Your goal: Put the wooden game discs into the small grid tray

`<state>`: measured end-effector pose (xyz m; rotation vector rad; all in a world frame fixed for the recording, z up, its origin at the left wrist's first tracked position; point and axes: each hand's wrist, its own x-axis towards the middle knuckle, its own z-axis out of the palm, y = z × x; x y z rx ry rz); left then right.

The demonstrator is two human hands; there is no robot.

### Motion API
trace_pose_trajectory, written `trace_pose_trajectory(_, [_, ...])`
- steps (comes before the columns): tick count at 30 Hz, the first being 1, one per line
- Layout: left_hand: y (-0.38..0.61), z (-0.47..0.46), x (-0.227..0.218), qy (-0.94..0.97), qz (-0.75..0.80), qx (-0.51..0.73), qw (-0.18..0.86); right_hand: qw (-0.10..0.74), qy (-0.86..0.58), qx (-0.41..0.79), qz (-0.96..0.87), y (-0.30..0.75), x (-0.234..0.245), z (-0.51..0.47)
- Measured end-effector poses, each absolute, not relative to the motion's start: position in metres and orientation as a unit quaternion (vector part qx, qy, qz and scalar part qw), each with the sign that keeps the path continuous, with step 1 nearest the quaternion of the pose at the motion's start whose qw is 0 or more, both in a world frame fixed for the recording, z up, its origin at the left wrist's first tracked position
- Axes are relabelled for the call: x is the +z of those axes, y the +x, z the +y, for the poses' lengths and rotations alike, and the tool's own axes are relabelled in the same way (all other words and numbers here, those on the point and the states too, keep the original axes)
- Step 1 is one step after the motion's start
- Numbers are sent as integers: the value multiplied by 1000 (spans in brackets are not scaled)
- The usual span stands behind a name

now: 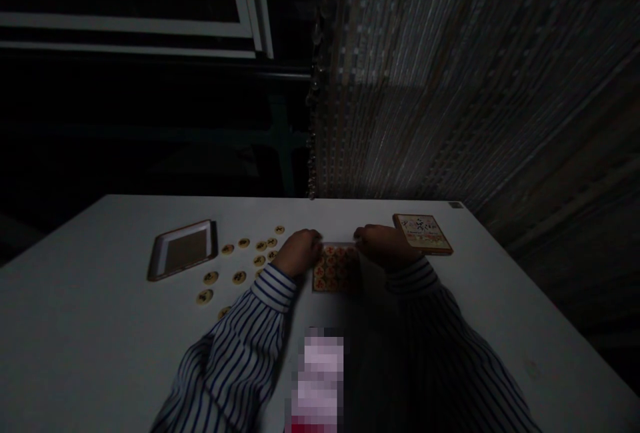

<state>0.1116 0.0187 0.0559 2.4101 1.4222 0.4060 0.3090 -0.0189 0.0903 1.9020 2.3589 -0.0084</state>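
A small square box (336, 291) of round xiangqi pieces with red characters (331, 270) lies flat on the table, between my two hands. My left hand (298, 253) is closed at its far left corner, fingers curled inward. At the far right corner my right hand (384, 245) is closed too. Both sets of fingertips are dark and small, so what they pinch cannot be made out. Loose xiangqi pieces with dark characters (239, 277) are scattered left of my left hand. My left sleeve partly covers some of them.
A shallow open box lid (184, 250) rests at the left of the white table (100, 326). Right of my right hand lies a flat printed box or lid (425, 233). A bead curtain (380, 119) hangs beyond the table's far edge. A blurred pink object (320, 379) is at the front.
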Motion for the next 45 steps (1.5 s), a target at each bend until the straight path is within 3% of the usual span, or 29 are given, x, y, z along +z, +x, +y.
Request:
trace_pose_trajectory(11, [84,-13,71,839,494,188,128,-43,605,-25,794,320,84,-46])
trace_pose_trajectory(23, [80,-72,25,788,477,331,206,-217,588,-115,771,330,19,-89])
trace_pose_trajectory(30, [80,-83,7,769,492,341,223,-190,612,-143,754,327,-1,-90])
trace_pose_trajectory(39, [81,-88,7,759,507,324,250,-102,612,-78,780,310,23,-96])
trace_pose_trajectory(45, [83,-88,7,754,497,327,279,-119,618,-78,773,306,28,-97])
